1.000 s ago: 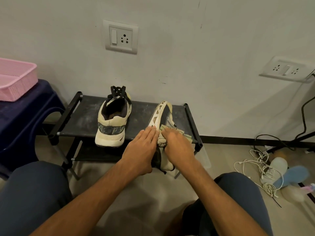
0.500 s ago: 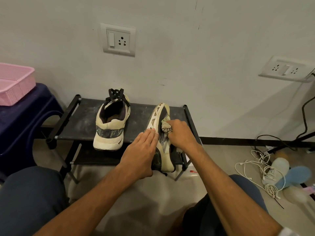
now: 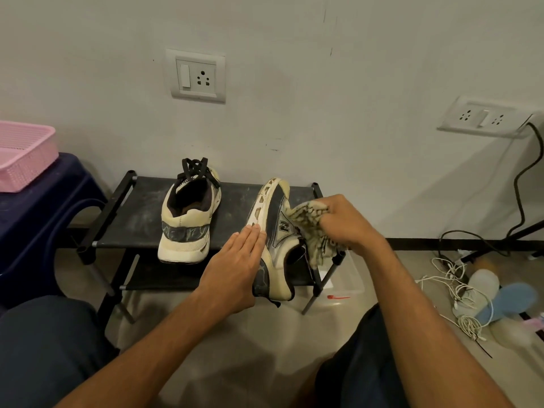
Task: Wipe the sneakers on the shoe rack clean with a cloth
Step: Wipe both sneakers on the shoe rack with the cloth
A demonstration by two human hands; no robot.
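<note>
My left hand [image 3: 235, 269], fingers flat, is bracing the seemingly light, stiff-soled cream-and-grey sneaker [image 3: 278, 231] at its nine o'clock; my right hand [image 3: 347, 222] is clenching the soft mottled cloth [image 3: 309, 219] at three o'clock.

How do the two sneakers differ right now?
Pose: the left sneaker stands upright on its sole, heel toward camera; the right sneaker is tipped on its side, sole facing left. Contact: the left sneaker is untouched; the left hand lies flat on the right sneaker's sole, the right hand holds the cloth at its side. Both are cream with dark panels.
</note>
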